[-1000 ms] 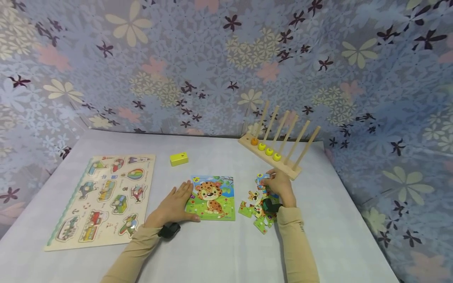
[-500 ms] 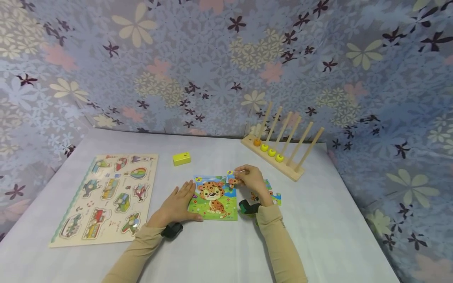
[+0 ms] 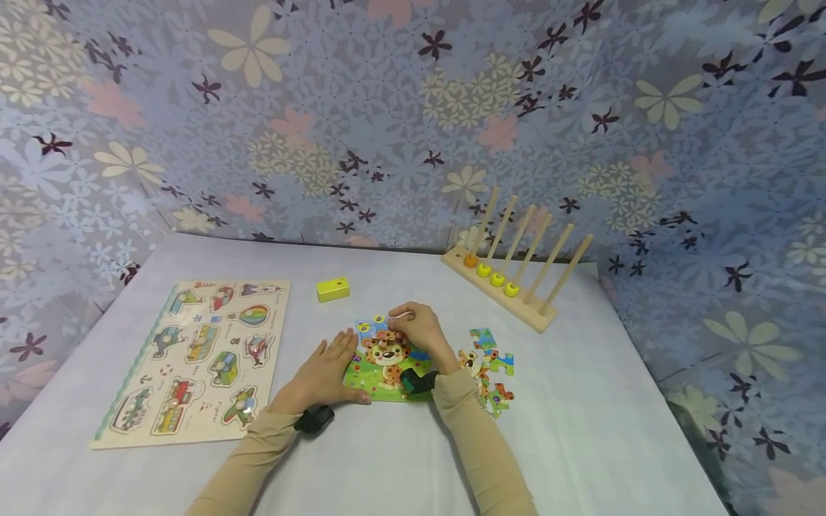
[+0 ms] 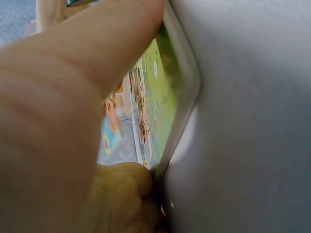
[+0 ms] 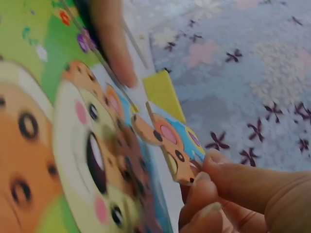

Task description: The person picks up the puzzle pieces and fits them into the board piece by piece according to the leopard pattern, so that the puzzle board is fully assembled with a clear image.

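A square puzzle board (image 3: 377, 392) with a spotted leopard cub on green grass lies flat in the head view. My left hand (image 3: 321, 374) lies against its left side, fingers extended and thumb at the lower left corner; the left wrist view shows the board's edge (image 4: 187, 92) close to the thumb. Over the top of the board, my right hand (image 3: 419, 331) pinches a puzzle piece (image 5: 174, 145) between thumb and fingertips. The piece shows an orange ear, spots and blue sky, and is tilted above the board in the right wrist view. My right wrist and hand cover part of the picture.
Several loose puzzle pieces (image 3: 500, 363) lie right of the board. Behind stand a yellow block (image 3: 333, 289) and a wooden peg rack (image 3: 525, 312) with upright rods and several beads. A wooden vehicle puzzle (image 3: 213, 408) lies at the left.
My right hand has picked a puzzle piece from the loose pile and carried it left over the top of the board. My left hand stays at the board's left side.
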A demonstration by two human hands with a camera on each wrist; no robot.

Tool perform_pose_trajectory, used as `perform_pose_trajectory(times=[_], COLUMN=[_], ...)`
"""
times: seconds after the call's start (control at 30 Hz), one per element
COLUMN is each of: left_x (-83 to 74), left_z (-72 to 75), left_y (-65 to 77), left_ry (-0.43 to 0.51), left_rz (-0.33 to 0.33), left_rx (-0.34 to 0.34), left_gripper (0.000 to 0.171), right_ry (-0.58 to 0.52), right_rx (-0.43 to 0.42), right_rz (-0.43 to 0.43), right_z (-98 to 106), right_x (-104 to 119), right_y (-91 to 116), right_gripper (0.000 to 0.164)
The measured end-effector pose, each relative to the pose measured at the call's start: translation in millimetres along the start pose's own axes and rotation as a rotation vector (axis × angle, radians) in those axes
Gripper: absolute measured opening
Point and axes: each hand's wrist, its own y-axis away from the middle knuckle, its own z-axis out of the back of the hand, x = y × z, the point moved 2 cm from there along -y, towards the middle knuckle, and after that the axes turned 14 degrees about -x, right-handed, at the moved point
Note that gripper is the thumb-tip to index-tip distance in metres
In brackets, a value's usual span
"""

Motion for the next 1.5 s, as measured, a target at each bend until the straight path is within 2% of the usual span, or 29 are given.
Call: perform_pose_trajectory(times=[0.13, 0.27, 0.5, 0.7, 1.23, 1.5], left_x=[-0.1, 0.2, 0.5, -1.0, 1.9, 1.4], left_z=[-0.2, -1.2, -0.9, 1.5, 1.4, 0.8], left_y=[-0.1, -0.7, 0.3, 1.6, 0.9, 0.5], left_ry=[0.003, 0.003, -0.005, -0.001, -0.016, -0.011], left_rz=[0.004, 0.001, -0.009, -0.009, -0.023, -0.008], left_rx=[0.005, 0.002, -0.003, -0.005, -0.004, 0.001], left_gripper=[0.114, 0.114, 0.113, 0.113, 0.113, 0.113], right_ry=[0.087, 0.213, 0.366, 0.461, 0.489, 0.523], right_rx=[-0.006, -0.082, -0.201, -0.235, -0.202, -0.194], right_rz=[0.054, 0.118, 0.200, 0.241, 0.228, 0.227], right_z=[-13, -24, -33, -38, -40, -40], right_x=[3, 4, 4, 0, 2, 3], right_y=[2, 3, 6, 5, 7, 8], right_gripper=[0.021, 0.017, 0.012, 0.014, 0.015, 0.015])
